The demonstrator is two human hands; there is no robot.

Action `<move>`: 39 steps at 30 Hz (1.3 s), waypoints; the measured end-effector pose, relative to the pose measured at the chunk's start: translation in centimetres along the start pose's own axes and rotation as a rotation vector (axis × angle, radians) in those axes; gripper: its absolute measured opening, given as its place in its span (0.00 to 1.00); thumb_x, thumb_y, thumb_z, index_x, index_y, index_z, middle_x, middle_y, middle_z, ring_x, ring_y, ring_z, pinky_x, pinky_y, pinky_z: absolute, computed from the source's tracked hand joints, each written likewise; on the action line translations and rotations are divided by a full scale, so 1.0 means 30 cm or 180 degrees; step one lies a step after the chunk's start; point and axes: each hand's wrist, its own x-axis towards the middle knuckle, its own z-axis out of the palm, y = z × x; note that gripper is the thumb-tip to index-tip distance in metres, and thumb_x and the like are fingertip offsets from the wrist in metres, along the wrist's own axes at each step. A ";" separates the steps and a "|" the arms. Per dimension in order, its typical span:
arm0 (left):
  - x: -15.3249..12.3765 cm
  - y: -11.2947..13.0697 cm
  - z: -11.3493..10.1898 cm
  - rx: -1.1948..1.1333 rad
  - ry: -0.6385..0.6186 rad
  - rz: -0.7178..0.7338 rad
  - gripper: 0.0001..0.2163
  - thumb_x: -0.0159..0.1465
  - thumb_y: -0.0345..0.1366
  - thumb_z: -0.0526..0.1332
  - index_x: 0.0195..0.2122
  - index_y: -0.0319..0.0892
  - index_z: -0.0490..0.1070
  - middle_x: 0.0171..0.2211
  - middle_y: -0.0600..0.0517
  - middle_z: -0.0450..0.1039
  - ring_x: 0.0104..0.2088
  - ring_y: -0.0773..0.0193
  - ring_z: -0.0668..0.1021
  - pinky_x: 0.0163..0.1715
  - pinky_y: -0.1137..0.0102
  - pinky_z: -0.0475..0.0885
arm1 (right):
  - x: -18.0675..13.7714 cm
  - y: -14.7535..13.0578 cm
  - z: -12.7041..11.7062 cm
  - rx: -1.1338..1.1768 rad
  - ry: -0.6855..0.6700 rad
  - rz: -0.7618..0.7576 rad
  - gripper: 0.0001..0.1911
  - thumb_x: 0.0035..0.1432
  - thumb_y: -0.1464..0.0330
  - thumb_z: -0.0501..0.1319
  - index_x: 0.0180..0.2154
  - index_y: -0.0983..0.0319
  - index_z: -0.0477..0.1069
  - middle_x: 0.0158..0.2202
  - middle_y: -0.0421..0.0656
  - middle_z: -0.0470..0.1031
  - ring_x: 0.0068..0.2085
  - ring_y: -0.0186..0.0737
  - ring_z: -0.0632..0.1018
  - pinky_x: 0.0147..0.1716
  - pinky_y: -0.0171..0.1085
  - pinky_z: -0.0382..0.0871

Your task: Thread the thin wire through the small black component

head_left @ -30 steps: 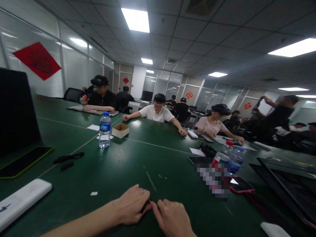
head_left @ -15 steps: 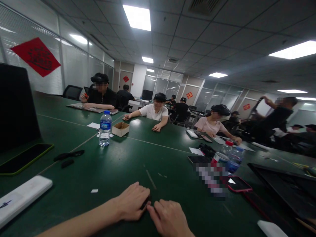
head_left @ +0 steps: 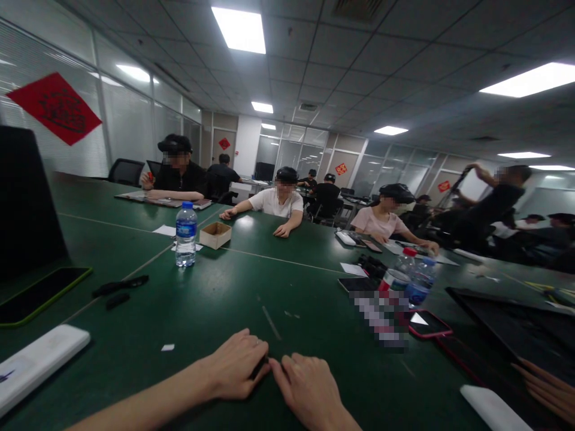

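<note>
- Under the grip (head_left: 260, 371): green table (head_left: 224, 293), gleaming
- Beyond it, leftward: glass partition (head_left: 130, 123), red diamond poster (head_left: 56, 111)
- High above it: tiled ceiling (head_left: 359, 72), bright panel lights (head_left: 240, 30)

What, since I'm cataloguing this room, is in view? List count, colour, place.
table: 1, green, foreground
bottles: 3, clear, one left, two right
box: 1, beige, beside left bottle
coloured-edge phones: 2, green left, pink right
white slabs: 2, foreground left, foreground right
upright panel: 1, black, left edge
flat object: 1, black, right
small dark items: several, left, right
papers: several, white, scattered
wall signs: 4, red, left and back
ceiling lights: several, white, overhead
people: 3 seated opposite in black, white, pink; more behind, uncounted
another person's hand: 1, lower right
left hand: 1, bare, lower centre
right hand: 1, bare, beside it
</note>
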 end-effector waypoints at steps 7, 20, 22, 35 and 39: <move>-0.002 0.004 0.001 0.0125 0.0032 0.0038 0.08 0.67 0.40 0.48 0.36 0.42 0.61 0.33 0.48 0.71 0.35 0.57 0.74 0.39 0.63 0.65 | 0.003 0.006 0.007 -0.0025 -0.0047 -0.0005 0.22 0.66 0.59 0.48 0.27 0.59 0.72 0.24 0.42 0.74 0.23 0.38 0.75 0.21 0.33 0.53; 0.000 0.002 0.003 0.0184 0.0024 -0.0069 0.08 0.67 0.39 0.48 0.36 0.42 0.62 0.33 0.47 0.72 0.35 0.56 0.75 0.40 0.62 0.66 | 0.001 -0.013 0.007 -0.0136 -0.0100 -0.0012 0.22 0.66 0.58 0.48 0.27 0.60 0.72 0.24 0.43 0.74 0.23 0.36 0.74 0.21 0.34 0.49; -0.003 0.007 -0.006 0.0223 0.0015 -0.0045 0.08 0.67 0.39 0.48 0.36 0.42 0.61 0.33 0.47 0.72 0.35 0.57 0.75 0.39 0.62 0.65 | 0.002 -0.008 0.007 -0.0141 -0.0116 -0.0060 0.22 0.66 0.59 0.48 0.27 0.60 0.72 0.24 0.42 0.74 0.23 0.36 0.74 0.21 0.34 0.48; 0.016 -0.021 -0.015 0.0261 -0.0155 -0.0011 0.09 0.67 0.41 0.51 0.37 0.42 0.63 0.32 0.48 0.74 0.33 0.55 0.77 0.35 0.63 0.66 | -0.039 -0.110 0.004 0.0543 0.0413 -0.1447 0.21 0.63 0.58 0.51 0.23 0.61 0.69 0.20 0.40 0.71 0.21 0.32 0.69 0.23 0.36 0.48; 0.006 -0.016 -0.024 0.0189 -0.0197 0.0037 0.08 0.66 0.41 0.52 0.37 0.42 0.62 0.32 0.48 0.74 0.34 0.56 0.76 0.37 0.63 0.66 | -0.008 -0.060 0.001 0.0364 0.0196 -0.0704 0.23 0.66 0.60 0.46 0.25 0.62 0.71 0.22 0.41 0.72 0.21 0.31 0.69 0.23 0.35 0.48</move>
